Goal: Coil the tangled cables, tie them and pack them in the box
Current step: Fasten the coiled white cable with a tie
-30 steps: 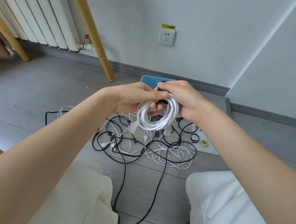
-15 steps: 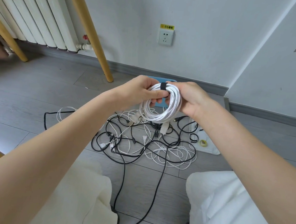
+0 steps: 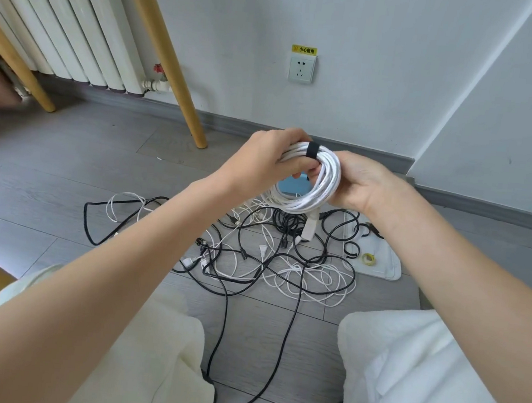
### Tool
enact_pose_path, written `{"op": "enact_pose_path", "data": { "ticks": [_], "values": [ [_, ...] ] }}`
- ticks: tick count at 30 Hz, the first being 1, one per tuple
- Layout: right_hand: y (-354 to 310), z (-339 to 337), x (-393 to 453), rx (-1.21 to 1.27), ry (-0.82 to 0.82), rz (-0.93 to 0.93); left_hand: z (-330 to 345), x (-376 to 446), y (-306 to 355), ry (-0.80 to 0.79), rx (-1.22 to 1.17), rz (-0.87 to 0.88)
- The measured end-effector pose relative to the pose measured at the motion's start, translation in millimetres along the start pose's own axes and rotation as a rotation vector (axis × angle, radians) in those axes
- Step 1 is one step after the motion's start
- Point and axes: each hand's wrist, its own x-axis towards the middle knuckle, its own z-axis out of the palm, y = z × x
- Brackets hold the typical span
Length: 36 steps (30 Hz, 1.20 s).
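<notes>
A room in a home: white radiator (image 3: 64, 19), wall socket (image 3: 301, 70), grey plank floor (image 3: 66, 166), wooden furniture legs (image 3: 162, 48).

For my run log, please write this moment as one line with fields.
stage: tying | left hand: grips white coil | right hand: holds coil | black strap: around coil | floor: tangled cables remain

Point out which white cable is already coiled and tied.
The thick white cable coil, held up by the left hand and right hand, with a black strap around it. The thin white cables on the floor lie loose and tangled.
</notes>
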Motion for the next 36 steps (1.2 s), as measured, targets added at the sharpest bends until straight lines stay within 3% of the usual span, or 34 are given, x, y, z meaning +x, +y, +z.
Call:
{"op": "enact_pose_path", "data": {
  "ticks": [4,8,12,14,19,26,30,36],
  "values": [
    [4.2,-5.3,-0.1,-0.263,0.059,-0.004,-0.2,-1.2,-3.2,-0.033,0.055,-0.002],
    [-2.2,-6.1,-7.6,-0.532,0.172,-0.221,-0.1,1.5,-19.3,-0.027,0.11,-0.155],
    [9.0,4.4,-12.6,-0.787,0.069,-0.39,4.4,0.2,-28.0,-0.127,0.117,-0.198],
    [17.9,9.8,-10.0,-0.95,0.106,-0.44,2.6,1.0,-26.8,-0.105,0.096,-0.242],
    [23.0,14.9,-5.5,-1.086,0.241,-0.613,2.3,2.8,-23.9,-0.048,-0.113,-0.357],
    [23.8,7.0,-0.3,-1.225,0.166,-0.796,-8.1,-2.1,-28.6,-0.287,-0.584,-0.502],
    [26.3,4.7,-0.5,-1.406,0.048,-0.992,-11.1,-3.4,-27.5,-0.401,-0.776,-0.527],
    [25.2,2.2,-9.5,-1.459,0.008,-1.399,-19.7,-3.9,-29.6,-0.453,-0.918,-0.555]
  ]
}}
